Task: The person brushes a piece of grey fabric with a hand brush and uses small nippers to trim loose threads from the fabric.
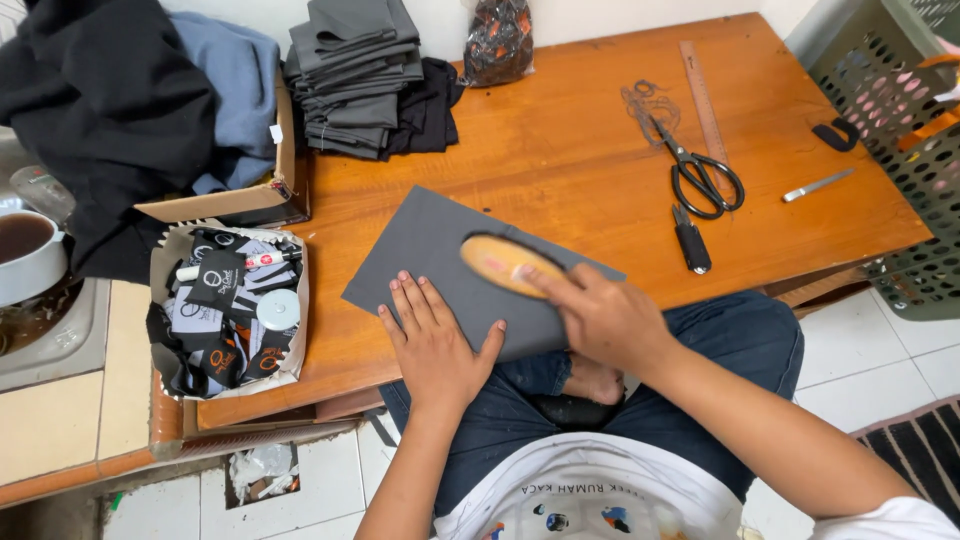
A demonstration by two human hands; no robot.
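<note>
A flat dark grey piece of fabric (420, 250) lies on the low wooden table (560, 140), overhanging its near edge. My left hand (432, 340) rests flat on its near part, fingers spread. My right hand (600, 315) grips an oval wooden brush (497, 262), back up, pressed onto the fabric near its middle.
Black scissors (700, 175), a ruler (702, 95), a black cutter (691, 243) and a metal blade (818, 185) lie on the table's right. Folded grey cloths (355, 75) are stacked at the back. A box of labels (230, 305) sits left, a green basket (900, 120) right.
</note>
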